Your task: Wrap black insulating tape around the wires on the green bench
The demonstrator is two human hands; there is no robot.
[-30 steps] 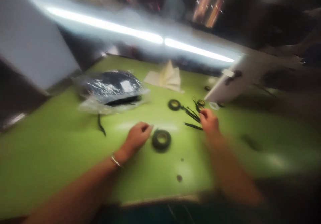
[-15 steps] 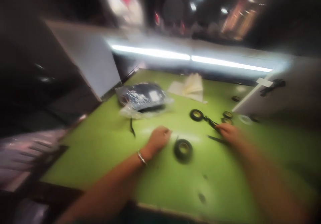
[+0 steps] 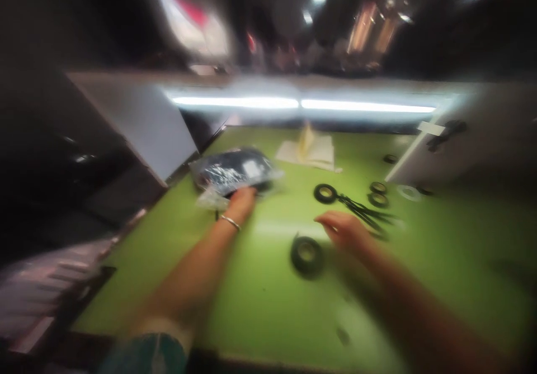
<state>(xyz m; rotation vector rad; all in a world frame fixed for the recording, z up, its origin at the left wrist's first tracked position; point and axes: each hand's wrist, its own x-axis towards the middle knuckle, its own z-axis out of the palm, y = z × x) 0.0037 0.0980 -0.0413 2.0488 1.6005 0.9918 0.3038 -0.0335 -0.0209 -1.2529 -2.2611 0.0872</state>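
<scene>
My left hand [image 3: 243,203] reaches to the near edge of a clear plastic bag [image 3: 235,170] with dark contents. Its fingertips are hidden against the bag, so its grip cannot be made out. Over the middle of the green table [image 3: 260,290], my right hand [image 3: 339,226] has its fingers pressed together; anything between them is too small to tell. A large black tape roll [image 3: 306,255] lies just below and left of it. Beyond it are a smaller black roll [image 3: 325,193] and a bundle of black strips [image 3: 363,213].
More tape rolls [image 3: 378,199] and a white ring [image 3: 408,193] lie at the right by a white side panel [image 3: 470,156]. Pale papers [image 3: 312,151] rest near the back, under a long light tube [image 3: 364,105]. Another panel [image 3: 146,128] stands at the left.
My left hand has moved forward and left to the bag. My right hand has let go of the black strips and moved left; the strips now lie on the table. The view has shifted slightly.
</scene>
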